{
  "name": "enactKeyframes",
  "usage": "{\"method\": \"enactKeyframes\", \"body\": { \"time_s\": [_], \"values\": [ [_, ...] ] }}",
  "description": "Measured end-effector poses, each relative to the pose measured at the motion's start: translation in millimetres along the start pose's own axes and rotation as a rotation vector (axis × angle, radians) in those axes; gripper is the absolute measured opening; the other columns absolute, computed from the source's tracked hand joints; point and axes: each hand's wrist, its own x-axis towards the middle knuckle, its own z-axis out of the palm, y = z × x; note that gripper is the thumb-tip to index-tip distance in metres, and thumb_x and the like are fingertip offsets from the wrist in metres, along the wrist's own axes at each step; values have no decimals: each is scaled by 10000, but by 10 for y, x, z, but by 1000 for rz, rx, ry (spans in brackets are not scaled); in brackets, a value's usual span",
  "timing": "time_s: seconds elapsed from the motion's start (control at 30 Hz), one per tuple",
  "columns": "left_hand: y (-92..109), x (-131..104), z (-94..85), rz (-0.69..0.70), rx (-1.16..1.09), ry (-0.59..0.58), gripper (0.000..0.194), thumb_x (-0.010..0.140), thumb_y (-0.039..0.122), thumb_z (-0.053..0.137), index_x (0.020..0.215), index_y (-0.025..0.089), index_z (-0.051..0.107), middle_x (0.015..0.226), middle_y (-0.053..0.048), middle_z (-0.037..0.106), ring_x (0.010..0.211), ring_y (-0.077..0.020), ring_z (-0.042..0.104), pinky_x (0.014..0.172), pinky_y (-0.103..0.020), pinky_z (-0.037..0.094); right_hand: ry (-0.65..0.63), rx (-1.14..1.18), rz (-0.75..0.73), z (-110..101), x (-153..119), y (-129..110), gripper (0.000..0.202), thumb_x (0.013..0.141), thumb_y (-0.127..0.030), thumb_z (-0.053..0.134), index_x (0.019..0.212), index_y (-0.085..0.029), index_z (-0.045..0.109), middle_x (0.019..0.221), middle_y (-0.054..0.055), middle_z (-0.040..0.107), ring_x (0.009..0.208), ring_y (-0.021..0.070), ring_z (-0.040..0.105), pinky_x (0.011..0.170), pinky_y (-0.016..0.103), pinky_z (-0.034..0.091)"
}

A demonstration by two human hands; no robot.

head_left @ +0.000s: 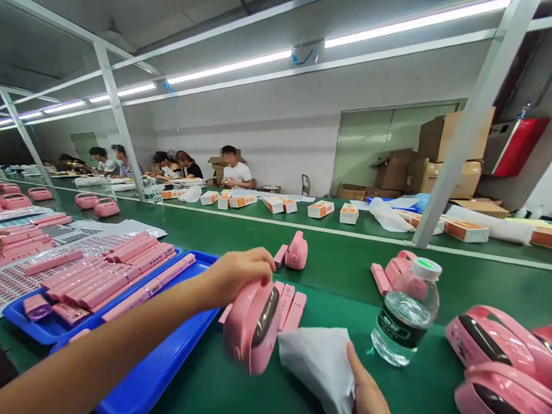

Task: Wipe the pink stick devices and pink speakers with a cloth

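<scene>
My left hand (244, 269) is closed on the handle of a glossy pink device (253, 327) with a dark oval window, lifted over the green work surface. On the right, my right hand (369, 394) grips a crumpled white cloth (320, 365) whose near corner reaches the device's side. Behind the held device lie several slim pink bars (294, 311). Farther back stands another pink device (297, 251) with a pink bar beside it. The fingers of my right hand are mostly hidden by the cloth.
Blue trays (162, 354) with stacked pink bars are at left. A water bottle (403, 314) stands right of the cloth, near several pink devices (502, 342). White-orange boxes (320, 209) line the far side; people sit beyond.
</scene>
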Motion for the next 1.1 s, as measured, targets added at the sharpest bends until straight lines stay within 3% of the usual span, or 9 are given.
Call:
{"method": "enactKeyframes", "body": {
  "time_s": [0.17,0.37,0.63,0.73,0.8,0.9,0.97,1.03,1.1],
  "values": [
    [257,-287,606,70,-210,-69,265,780,52,432,734,210,639,964,-43,639,852,-156,600,734,-234,448,59,90,28,64,-47,-129,430,738,-412,662,1041,-111,607,861,89,727,781,271,684,623,341,545],
    [309,-404,1081,-52,-476,119,205,814,80,502,696,175,641,925,-68,634,865,-161,626,776,-265,493,-71,-183,-94,166,-154,31,437,819,-508,549,980,-112,639,797,71,704,681,202,631,635,302,512],
    [316,-467,1167,-143,-660,291,180,739,42,617,646,192,650,925,-33,648,905,-169,629,808,-259,485,-387,-548,-287,229,-262,157,375,891,-474,439,1003,-197,666,765,44,666,940,252,611,920,391,454],
    [267,-496,1177,-171,-684,325,192,738,40,617,628,196,641,915,-24,645,909,-176,626,807,-265,476,-425,-680,-394,241,-342,189,417,921,-406,407,1272,-205,513,1100,87,653,1186,273,502,1026,428,368],
    [204,-513,1193,-226,-719,363,192,740,52,622,608,191,625,899,-22,637,894,-180,627,795,-274,476,-513,-854,-607,262,-411,202,479,930,-317,427,1398,-259,345,1349,61,507,1321,246,348,1082,416,288],
    [82,-527,1226,-266,-806,378,195,728,76,646,571,179,595,872,-28,625,876,-197,632,789,-308,484,-712,-1041,-856,275,-427,188,517,936,-185,410,1425,-284,275,1440,2,378,1369,190,224,1104,348,256],
    [20,-526,1246,-278,-839,377,201,728,81,649,563,176,584,870,-32,626,882,-204,630,813,-335,483,-689,-1058,-815,267,-377,169,506,942,-185,379,1433,-235,265,1469,18,315,1371,194,211,1109,360,251],
    [-4,-518,1254,-304,-838,404,209,733,73,640,562,176,578,868,-31,630,879,-199,628,828,-344,480,-559,-1056,-715,267,-336,158,515,943,-218,367,1441,-207,241,1499,36,233,1370,214,212,1105,385,259],
    [10,-508,1247,-338,-834,431,215,730,58,633,560,177,578,870,-24,632,875,-192,629,828,-339,480,-521,-1041,-754,288,-341,157,526,942,-230,365,1448,-214,221,1507,28,196,1368,219,212,1104,378,255]
  ]
}}
